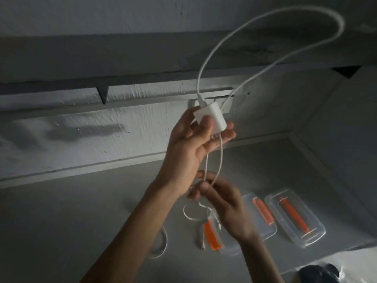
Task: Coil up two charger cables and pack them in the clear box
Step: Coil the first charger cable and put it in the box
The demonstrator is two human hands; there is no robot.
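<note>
My right hand, nearest, pinches the white charger cable at a low loop; slightly blurred. At 12 o'clock above it, my left hand clamps the white adapter block, its cable end pointing up. Cable is thin, white, arcing toward 1 o'clock. On the grey surface at 4 o'clock lie clear boxes with orange latches. Second cable at 7 o'clock.

Bare grey surface at lower left lies open; clear boxes and a loose white cable crowd the lower centre-right.
</note>
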